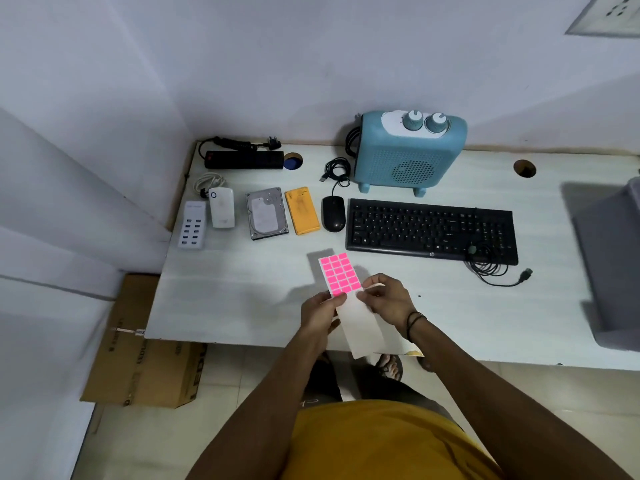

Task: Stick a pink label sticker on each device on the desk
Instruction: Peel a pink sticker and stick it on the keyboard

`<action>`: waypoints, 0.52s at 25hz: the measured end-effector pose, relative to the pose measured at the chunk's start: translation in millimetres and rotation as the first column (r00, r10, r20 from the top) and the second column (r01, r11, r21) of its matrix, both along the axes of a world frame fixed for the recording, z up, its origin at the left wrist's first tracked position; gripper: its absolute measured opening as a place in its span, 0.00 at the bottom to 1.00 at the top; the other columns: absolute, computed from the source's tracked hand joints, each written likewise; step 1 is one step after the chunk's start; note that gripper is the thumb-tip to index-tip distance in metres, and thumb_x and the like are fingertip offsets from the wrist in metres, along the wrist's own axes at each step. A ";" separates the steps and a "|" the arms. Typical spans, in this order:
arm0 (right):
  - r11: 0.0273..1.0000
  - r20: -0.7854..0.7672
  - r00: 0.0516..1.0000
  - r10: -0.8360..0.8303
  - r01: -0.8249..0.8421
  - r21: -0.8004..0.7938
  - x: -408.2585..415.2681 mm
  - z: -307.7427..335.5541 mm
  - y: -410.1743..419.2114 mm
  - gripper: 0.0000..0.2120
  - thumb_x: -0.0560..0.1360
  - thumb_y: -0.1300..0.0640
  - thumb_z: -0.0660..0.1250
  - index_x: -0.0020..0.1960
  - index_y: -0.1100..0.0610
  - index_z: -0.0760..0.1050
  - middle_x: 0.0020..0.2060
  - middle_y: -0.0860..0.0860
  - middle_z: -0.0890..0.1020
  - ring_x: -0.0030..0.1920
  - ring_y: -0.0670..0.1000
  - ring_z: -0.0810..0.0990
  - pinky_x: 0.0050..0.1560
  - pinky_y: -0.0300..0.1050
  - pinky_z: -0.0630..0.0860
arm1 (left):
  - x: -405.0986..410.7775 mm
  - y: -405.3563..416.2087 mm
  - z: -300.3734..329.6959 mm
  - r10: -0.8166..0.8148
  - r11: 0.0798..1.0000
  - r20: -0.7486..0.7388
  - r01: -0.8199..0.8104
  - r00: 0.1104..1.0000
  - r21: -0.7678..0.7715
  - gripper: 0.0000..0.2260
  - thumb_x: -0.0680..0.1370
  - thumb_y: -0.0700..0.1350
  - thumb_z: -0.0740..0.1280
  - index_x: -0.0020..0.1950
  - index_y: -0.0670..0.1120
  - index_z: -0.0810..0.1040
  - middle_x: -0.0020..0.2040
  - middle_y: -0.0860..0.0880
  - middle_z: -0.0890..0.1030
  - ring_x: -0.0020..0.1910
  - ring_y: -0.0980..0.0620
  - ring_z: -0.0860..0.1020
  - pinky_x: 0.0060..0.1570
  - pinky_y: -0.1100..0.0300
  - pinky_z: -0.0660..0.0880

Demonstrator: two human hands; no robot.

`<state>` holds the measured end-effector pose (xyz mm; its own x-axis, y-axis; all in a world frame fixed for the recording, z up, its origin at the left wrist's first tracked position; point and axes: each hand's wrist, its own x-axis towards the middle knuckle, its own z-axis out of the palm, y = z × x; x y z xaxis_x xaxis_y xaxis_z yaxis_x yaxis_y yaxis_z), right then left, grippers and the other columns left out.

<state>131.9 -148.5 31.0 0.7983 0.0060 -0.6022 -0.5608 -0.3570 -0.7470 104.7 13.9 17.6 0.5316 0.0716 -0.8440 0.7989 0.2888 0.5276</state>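
Note:
I hold a white sticker sheet (360, 323) with several pink labels (339, 273) on its upper part, above the desk's front edge. My left hand (320, 315) grips the sheet's left edge. My right hand (386, 299) pinches at the right edge just below the pink labels. Devices lie in a row behind: white USB hub (191, 225), white power bank (222, 207), hard drive (266, 213), orange device (302, 211), black mouse (334, 214), black keyboard (431, 230), blue heater (408, 152), black power strip (244, 159). No pink label shows on any of them.
The white desk (242, 299) sits in a wall corner. A grey bin (613, 265) stands at the right edge. Loose cables lie by the keyboard (491, 268) and behind the mouse (336, 169). A cardboard box (145, 344) sits on the floor at the left.

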 end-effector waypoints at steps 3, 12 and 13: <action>0.979 0.169 0.980 0.101 -0.068 -0.191 5.1 16.1 -1.4 0.08 0.72 0.56 0.75 0.50 0.51 0.82 0.42 0.47 0.84 0.39 0.45 0.82 0.42 0.32 0.75 | 7.2 -8.4 15.8 0.035 0.996 0.038 -0.032 0.999 -0.077 0.08 0.77 0.40 0.71 0.56 0.44 0.84 0.53 0.46 0.87 0.54 0.47 0.83 0.50 0.54 0.77; 0.908 0.339 0.904 0.260 -0.109 -0.405 12.4 27.5 -8.8 0.12 0.70 0.52 0.77 0.54 0.50 0.85 0.49 0.47 0.84 0.43 0.44 0.80 0.46 0.33 0.74 | 20.7 -21.0 28.5 -0.045 0.991 0.123 0.060 0.991 -0.120 0.08 0.81 0.40 0.67 0.57 0.44 0.84 0.53 0.46 0.87 0.54 0.46 0.82 0.57 0.49 0.77; 0.905 0.339 0.904 0.261 -0.107 -0.412 12.3 26.7 -9.4 0.12 0.71 0.52 0.76 0.54 0.51 0.85 0.48 0.47 0.85 0.42 0.43 0.79 0.47 0.33 0.74 | 21.3 -21.8 27.9 -0.062 0.991 0.133 0.077 0.989 -0.110 0.08 0.81 0.40 0.67 0.57 0.44 0.84 0.53 0.47 0.87 0.54 0.47 0.82 0.56 0.49 0.77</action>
